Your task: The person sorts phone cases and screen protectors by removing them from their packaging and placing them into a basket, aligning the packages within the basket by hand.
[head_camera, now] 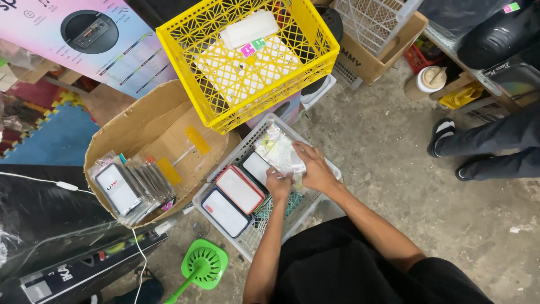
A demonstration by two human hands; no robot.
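Centre frame: left hand [278, 184] and right hand [315, 168] both grasping 1 clear plastic packet [278, 150] over the white basket [239, 239].

Beside the white basket [247, 147]: clear packet [278, 151] contents too blurred to tell; left hand [278, 184] fingertips hidden behind it; green fan [203, 266] handle cut off below.

A: What packs are in the middle?
B: A clear crinkly bag [279, 151], and flat boxes [239, 190] with red and dark edges below it.
A: And at the left?
B: Clear packs [126, 188] standing in a row. A big pink and blue box [84, 36] sits upper left.
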